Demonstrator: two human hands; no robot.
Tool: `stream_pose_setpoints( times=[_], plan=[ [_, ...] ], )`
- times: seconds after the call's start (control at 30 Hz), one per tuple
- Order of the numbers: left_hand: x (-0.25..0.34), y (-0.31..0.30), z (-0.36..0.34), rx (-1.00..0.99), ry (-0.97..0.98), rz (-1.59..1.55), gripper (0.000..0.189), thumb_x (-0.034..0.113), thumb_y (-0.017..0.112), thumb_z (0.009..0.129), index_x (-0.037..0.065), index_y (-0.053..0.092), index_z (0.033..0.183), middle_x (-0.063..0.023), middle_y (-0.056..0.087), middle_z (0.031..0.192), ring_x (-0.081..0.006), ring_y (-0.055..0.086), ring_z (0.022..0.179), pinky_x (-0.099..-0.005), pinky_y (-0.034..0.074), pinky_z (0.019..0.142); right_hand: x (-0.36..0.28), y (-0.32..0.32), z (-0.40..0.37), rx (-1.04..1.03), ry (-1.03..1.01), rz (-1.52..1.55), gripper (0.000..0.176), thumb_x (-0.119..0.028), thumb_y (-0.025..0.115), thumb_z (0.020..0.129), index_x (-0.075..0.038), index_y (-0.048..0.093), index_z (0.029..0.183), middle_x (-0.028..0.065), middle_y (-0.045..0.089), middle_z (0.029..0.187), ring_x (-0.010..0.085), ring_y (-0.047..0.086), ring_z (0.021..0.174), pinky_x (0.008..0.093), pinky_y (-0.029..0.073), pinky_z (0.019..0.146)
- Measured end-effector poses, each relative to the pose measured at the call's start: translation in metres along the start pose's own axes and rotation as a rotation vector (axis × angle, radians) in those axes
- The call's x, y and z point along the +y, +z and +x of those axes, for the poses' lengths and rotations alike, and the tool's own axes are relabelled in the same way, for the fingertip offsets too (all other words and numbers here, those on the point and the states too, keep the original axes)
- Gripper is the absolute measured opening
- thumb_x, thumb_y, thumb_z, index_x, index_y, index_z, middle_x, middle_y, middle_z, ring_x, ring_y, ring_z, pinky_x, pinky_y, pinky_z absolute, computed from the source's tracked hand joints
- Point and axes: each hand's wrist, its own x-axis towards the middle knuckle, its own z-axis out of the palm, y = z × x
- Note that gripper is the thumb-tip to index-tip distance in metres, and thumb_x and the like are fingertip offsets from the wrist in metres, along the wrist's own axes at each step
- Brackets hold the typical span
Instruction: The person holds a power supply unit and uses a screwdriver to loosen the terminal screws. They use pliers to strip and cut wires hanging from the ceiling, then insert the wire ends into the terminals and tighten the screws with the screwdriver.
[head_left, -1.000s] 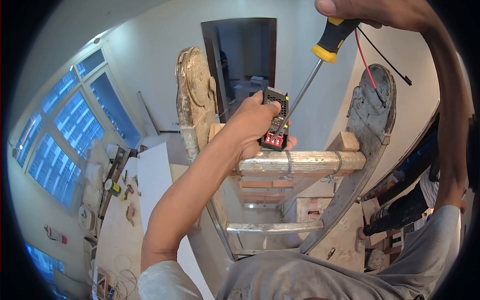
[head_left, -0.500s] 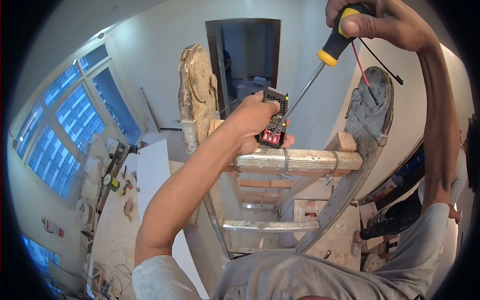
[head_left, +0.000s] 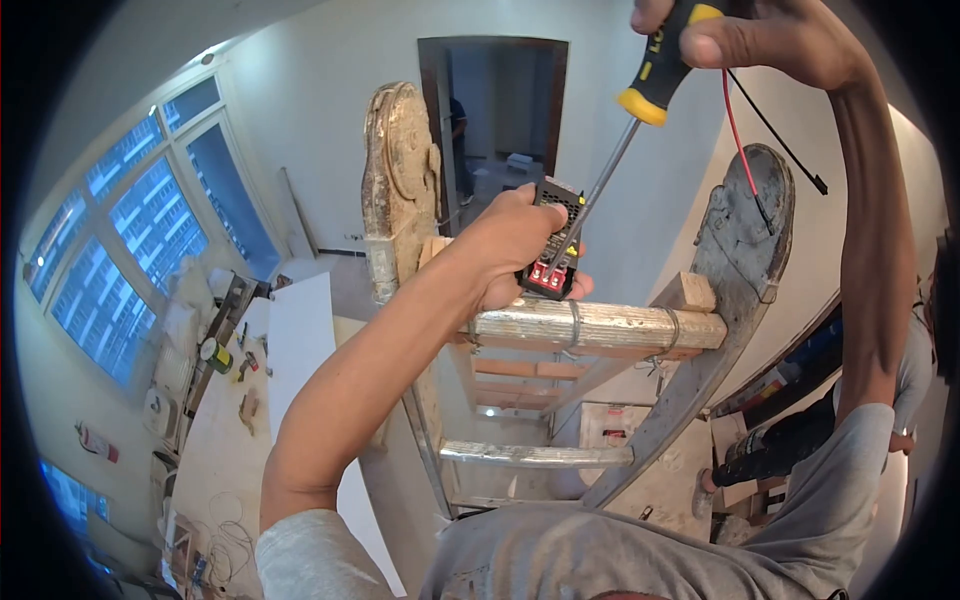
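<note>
Above the top rung of a worn ladder (head_left: 600, 325), my left hand (head_left: 515, 235) holds a small black device (head_left: 556, 215) with a perforated case. Red terminals with screws (head_left: 545, 275) show at its lower end. My right hand (head_left: 760, 45), at the top right, is closed on the black and yellow handle of a long screwdriver (head_left: 645, 95). The screwdriver's shaft slants down to the left, and its tip is at the red terminals. A red wire (head_left: 738, 130) and a black wire (head_left: 780, 132) hang below my right hand, in front of the ladder's right hinge (head_left: 750, 215).
On the left, tools (head_left: 247, 365) and a green can (head_left: 214, 354) lie on a long work surface (head_left: 215, 440) near the windows. Another person (head_left: 780, 440) is at the lower right. A dark doorway (head_left: 510, 100) stands ahead, with a person (head_left: 458, 130) partly visible inside.
My right hand and the screwdriver handle have shifted slightly left and up. The device appears a little further right and lower, and the whole view has shifted slightly.
</note>
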Motion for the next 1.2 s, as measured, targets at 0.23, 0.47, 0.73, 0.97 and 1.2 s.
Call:
stream_pose_setpoints(
  times=[0.23,0.47,0.73,0.97,1.2],
  plan=[
    [-0.003,-0.001,0.000,-0.020,0.021,0.006,0.027,0.011,0.045,0.107,0.008,0.046,0.133,-0.0158,0.063,0.095,-0.0326,0.073,0.068,-0.0429,0.069,0.058,0.009,-0.024,0.018,-0.391,-0.316,0.240,0.024,-0.022,0.080,0.090,-0.002,0.074,0.101,0.0067,0.072,0.085,0.0164,0.067,0.085,0.0284,0.053,0.072],
    [-0.002,-0.001,0.001,-0.043,0.021,0.012,0.025,0.010,0.045,0.106,0.007,0.046,0.131,-0.0165,0.063,0.096,-0.0332,0.074,0.070,-0.0423,0.069,0.058,-0.047,0.004,0.010,-0.116,0.198,-0.645,0.056,-0.055,0.059,0.101,0.000,0.071,0.103,0.0060,0.070,0.078,0.0155,0.067,0.068,0.0294,0.053,0.057],
    [-0.001,0.001,0.000,-0.004,-0.021,0.016,0.025,0.011,0.042,0.107,0.006,0.045,0.131,-0.0174,0.061,0.100,-0.0341,0.075,0.074,-0.0401,0.069,0.057,0.007,-0.003,0.010,-0.042,-0.196,0.091,0.056,-0.047,0.076,0.092,0.000,0.061,0.117,0.0140,0.068,0.101,0.0223,0.068,0.088,0.0373,0.055,0.075],
    [-0.002,0.000,-0.001,-0.021,-0.013,0.009,0.022,0.011,0.044,0.107,0.004,0.045,0.128,-0.0179,0.059,0.101,-0.0343,0.074,0.073,-0.0389,0.069,0.055,-0.048,-0.023,0.019,-0.378,0.301,-0.335,0.053,-0.041,0.076,0.092,0.002,0.061,0.119,0.0133,0.069,0.097,0.0149,0.066,0.078,0.0288,0.053,0.066],
    [0.001,0.001,-0.002,0.001,-0.026,0.010,0.022,0.012,0.043,0.107,0.003,0.045,0.127,-0.0201,0.059,0.105,-0.0369,0.074,0.075,-0.0414,0.069,0.057,-0.051,-0.006,0.007,-0.122,0.380,-0.023,0.057,-0.038,0.075,0.092,0.002,0.059,0.129,0.0127,0.067,0.097,0.0170,0.068,0.081,0.0311,0.054,0.067]
  ],
)
